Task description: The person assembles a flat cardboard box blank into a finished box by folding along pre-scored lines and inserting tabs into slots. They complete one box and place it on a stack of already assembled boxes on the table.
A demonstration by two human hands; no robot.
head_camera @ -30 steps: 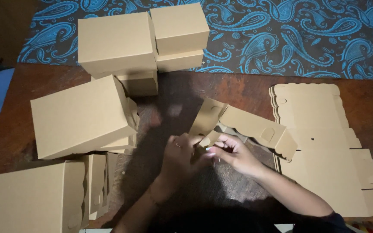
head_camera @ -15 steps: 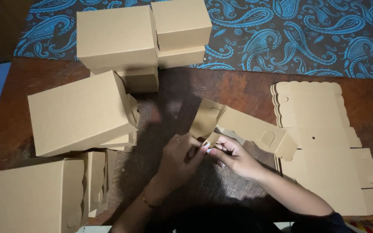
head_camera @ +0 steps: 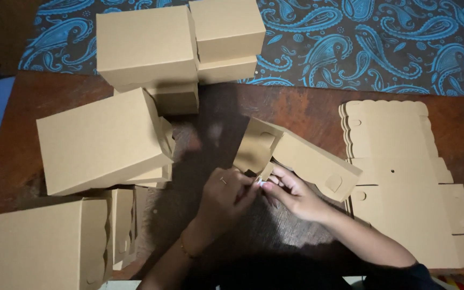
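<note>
Head view: both hands (head_camera: pixel 259 193) pinching half-folded cardboard box (head_camera: pixel 296 158).

Free: bare wooden table (head_camera: pixel 296 110) strip at frame centre, between box piles | Blocked left: folded boxes (head_camera: pixel 103 142) stacked from upper to lower left | Blocked right: flat cardboard blanks (head_camera: pixel 404 177) | Centre: half-folded box (head_camera: pixel 296 156) just beyond both hands

A brown wooden desk (head_camera: pixel 307 110) carries folded cardboard boxes (head_camera: pixel 146 48) stacked at its far left part, more boxes (head_camera: pixel 100 142) nearer on its left, and a stack of flat box blanks (head_camera: pixel 404 177) on its right. A blue paisley cloth (head_camera: pixel 371 43) lies beyond the desk.
</note>
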